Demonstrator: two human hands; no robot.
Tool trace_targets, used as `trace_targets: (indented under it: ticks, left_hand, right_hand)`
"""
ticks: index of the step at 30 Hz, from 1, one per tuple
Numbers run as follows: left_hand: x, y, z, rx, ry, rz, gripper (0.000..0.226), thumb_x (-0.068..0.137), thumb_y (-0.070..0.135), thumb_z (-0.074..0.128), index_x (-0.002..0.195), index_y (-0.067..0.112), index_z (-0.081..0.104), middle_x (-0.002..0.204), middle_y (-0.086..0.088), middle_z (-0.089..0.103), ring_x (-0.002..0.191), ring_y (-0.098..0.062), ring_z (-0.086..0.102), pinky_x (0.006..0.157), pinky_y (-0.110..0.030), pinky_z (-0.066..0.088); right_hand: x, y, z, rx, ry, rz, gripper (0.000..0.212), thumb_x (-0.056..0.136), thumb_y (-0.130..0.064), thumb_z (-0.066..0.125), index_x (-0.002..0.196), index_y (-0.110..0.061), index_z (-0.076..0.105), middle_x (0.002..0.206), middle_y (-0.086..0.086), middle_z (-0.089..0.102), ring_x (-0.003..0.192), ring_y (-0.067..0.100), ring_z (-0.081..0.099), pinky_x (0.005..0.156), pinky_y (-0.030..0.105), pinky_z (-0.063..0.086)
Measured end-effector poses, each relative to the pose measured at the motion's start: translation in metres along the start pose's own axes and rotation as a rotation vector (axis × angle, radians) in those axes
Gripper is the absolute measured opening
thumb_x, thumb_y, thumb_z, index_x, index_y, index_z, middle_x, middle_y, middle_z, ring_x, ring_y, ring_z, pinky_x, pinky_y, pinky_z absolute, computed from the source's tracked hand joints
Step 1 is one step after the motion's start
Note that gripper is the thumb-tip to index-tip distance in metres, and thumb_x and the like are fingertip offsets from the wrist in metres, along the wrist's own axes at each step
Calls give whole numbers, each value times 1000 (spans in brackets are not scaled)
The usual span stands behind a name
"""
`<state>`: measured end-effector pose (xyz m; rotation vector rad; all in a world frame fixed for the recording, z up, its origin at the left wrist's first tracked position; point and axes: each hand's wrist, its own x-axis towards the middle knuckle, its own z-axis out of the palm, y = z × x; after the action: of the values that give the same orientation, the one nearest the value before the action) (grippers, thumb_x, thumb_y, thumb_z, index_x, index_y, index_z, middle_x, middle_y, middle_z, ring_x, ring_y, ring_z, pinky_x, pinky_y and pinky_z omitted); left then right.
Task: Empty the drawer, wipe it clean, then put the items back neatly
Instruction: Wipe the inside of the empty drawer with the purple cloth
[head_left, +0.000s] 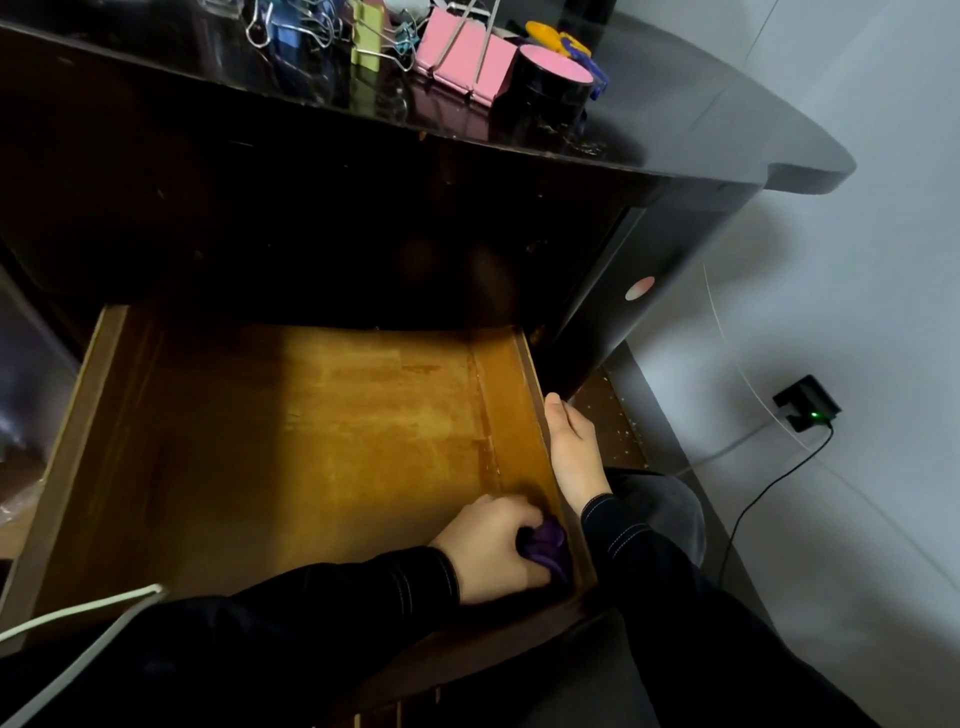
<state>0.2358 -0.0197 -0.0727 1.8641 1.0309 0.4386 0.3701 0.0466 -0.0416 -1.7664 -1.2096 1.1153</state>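
Note:
The wooden drawer (260, 467) is pulled out and its stained bottom is bare. My left hand (488, 551) is inside, at the near right corner, gripping a bunched purple cloth (548, 545) against the bottom. My right hand (571, 452) rests against the outside of the drawer's right wall, thumb straight along the rim and fingers hidden behind the wall. On the dark desk top (675, 119) above lie the drawer's items: large pink binder clips (462, 57), blue binder clips (291, 31), a yellow-green clip (363, 36) and a black tape roll (550, 83).
A white wall and floor lie to the right, with a black charger (805, 402) showing a green light and its cable (769, 488). A white cable (78, 613) crosses the drawer's near left corner. My dark-trousered legs sit below the drawer front.

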Motion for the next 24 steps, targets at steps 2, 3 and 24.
trace_targets:
  ticks: [2,3,24]
  left_hand:
    - [0,-4,0,-19,-16,-21,15,77,31,76,75,26,61,86,8,62,82,-14,59,75,-30,48]
    - [0,-5,-1,30,-31,-28,13,80,29,76,84,21,66,94,4,64,87,-15,60,76,-29,48]
    - [-6,11,-14,275,147,312,12,87,20,66,98,14,64,105,4,52,88,-17,56,76,-36,52]
  right_hand:
    - [0,-1,1,-7,5,4,44,108,-44,34,131,-18,60,123,1,67,117,18,60,112,44,43]
    - [0,-1,1,-10,8,5,44,107,-44,34,132,-18,59,125,1,66,119,18,59,113,43,42]
    - [1,-1,0,27,2,-8,35,108,-41,36,106,-25,66,107,4,72,106,22,66,105,48,48]
